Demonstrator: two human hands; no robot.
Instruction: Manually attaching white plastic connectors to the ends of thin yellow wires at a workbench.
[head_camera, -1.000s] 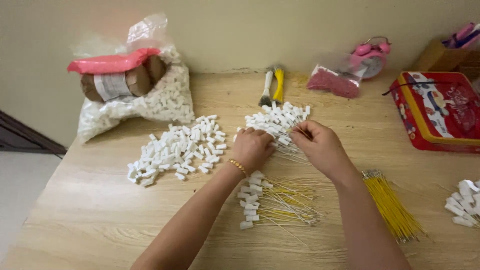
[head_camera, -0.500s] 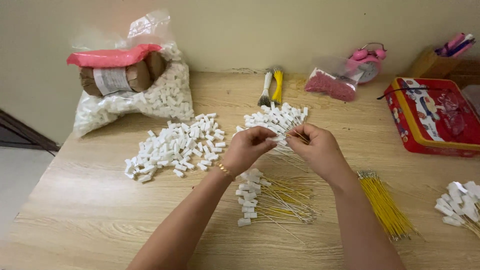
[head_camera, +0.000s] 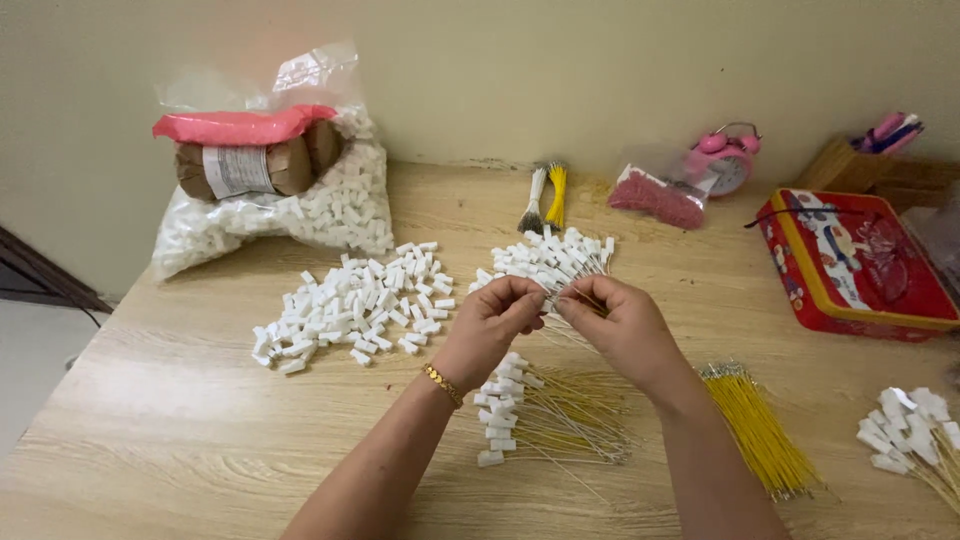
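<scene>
My left hand (head_camera: 497, 320) and my right hand (head_camera: 615, 325) meet above the wooden table (head_camera: 180, 430), fingertips pinched together on a small white connector with a thin yellow wire. Just behind the fingers lies a fan of finished white-tipped wires (head_camera: 545, 262). Under my wrists rests another bunch of yellow wires with white connectors (head_camera: 540, 410). A loose pile of white plastic connectors (head_camera: 350, 305) spreads to the left of my left hand. A bundle of bare yellow wires (head_camera: 755, 425) lies right of my right forearm.
A clear bag of white connectors with a brown roll and pink packet (head_camera: 265, 190) stands at the back left. Behind are a wire bundle (head_camera: 545, 195), a red-filled bag (head_camera: 658, 198), a pink alarm clock (head_camera: 725, 165), a red tin box (head_camera: 850, 265). More white-tipped wires (head_camera: 915, 435) lie far right.
Both hands have lifted from the fan of finished wires and drawn slightly toward me, the fingertips now pinched together on one connector and wire.
</scene>
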